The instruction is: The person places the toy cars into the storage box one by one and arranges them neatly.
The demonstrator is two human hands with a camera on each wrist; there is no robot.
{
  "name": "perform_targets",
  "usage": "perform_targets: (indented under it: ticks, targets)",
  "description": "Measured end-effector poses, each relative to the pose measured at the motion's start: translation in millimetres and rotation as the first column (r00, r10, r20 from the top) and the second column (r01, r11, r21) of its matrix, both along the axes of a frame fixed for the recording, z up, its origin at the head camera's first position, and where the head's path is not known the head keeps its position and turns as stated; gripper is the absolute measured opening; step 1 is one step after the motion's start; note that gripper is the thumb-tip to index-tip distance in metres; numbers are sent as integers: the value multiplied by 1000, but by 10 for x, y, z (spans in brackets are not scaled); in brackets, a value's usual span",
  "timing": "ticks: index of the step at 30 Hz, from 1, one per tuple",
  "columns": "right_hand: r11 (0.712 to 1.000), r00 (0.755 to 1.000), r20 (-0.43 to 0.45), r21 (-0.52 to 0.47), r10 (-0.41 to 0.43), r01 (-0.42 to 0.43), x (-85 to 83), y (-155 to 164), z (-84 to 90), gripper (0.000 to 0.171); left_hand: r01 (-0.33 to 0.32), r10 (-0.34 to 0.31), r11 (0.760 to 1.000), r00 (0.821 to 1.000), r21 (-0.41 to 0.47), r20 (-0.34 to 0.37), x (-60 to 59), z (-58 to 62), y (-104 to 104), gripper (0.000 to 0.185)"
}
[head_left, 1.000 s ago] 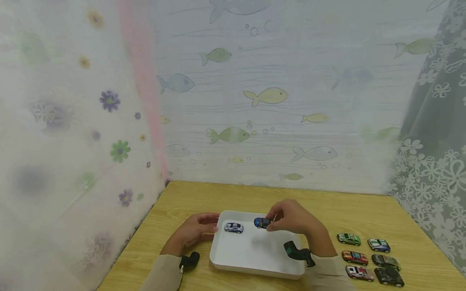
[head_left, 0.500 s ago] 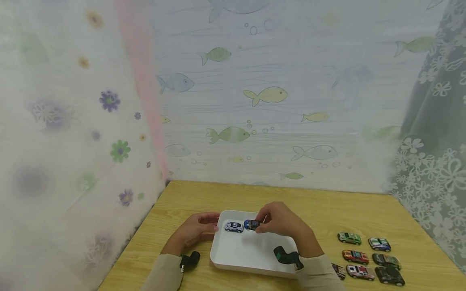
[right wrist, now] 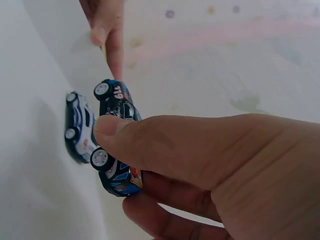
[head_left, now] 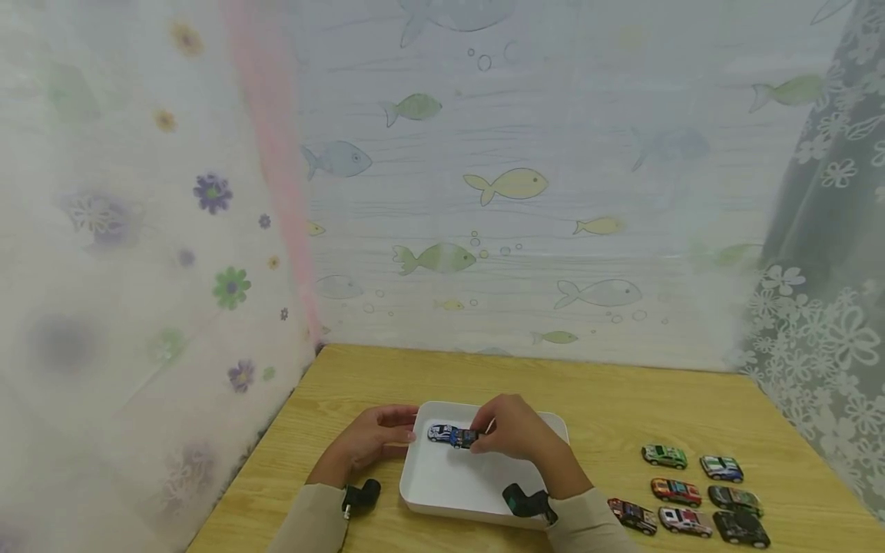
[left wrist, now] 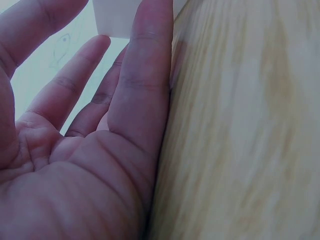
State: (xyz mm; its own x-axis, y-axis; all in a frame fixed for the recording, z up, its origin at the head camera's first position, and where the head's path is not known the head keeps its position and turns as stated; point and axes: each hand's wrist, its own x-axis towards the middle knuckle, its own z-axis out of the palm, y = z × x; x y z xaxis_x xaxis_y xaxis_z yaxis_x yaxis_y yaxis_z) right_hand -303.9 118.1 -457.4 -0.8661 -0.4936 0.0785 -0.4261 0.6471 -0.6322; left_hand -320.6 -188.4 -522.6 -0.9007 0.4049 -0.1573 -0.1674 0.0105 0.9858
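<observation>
In the head view, my right hand point(head_left: 515, 434) pinches a dark blue toy car point(head_left: 465, 438) over the white tray point(head_left: 477, 491). The right wrist view shows the thumb across the side of this car point(right wrist: 117, 107), above the tray floor, fingers on its far side. A white-and-blue toy car point(right wrist: 80, 125) sits in the tray beyond it; the held one partly hides it. My left hand point(head_left: 369, 438) touches the tray's left side, its fingers fairly straight. Close up in the left wrist view, this hand point(left wrist: 100, 125) lies along the tabletop, fingertips by the tray wall point(left wrist: 112, 17).
Several toy cars stand in rows on the wooden table point(head_left: 387, 376) right of the tray, among them a green one point(head_left: 664, 456), a red-and-yellow one point(head_left: 675, 491) and a black one point(head_left: 741, 529). Patterned curtains point(head_left: 518, 230) hang behind and beside the table.
My right hand has carried the dark blue car leftward and lower, close to the white-and-blue car. A dark red car on the table has come into view. My left hand stays at the tray.
</observation>
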Motion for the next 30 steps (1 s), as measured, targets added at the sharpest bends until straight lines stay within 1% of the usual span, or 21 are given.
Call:
perform_targets:
  ticks: [7,13,24,30]
  targets:
    - [998,998,-39,45,-43,45,44,-130,-36,18,3,-3,1000,1000,3,7,6,-11,-5,62]
    - [998,998,-50,49,-47,49,36,-211,-88,19,6,-6,1000,1000,-3,-3,3,-10,-11,62]
    - [997,998,-8,40,-61,61,36,-304,-135,18,10,-11,1000,1000,-10,-17,-10,-7,-10,60]
    - [997,998,7,43,-56,56,44,-345,-188,20,4,-4,1000,1000,-9,0,-6,-7,-6,61]
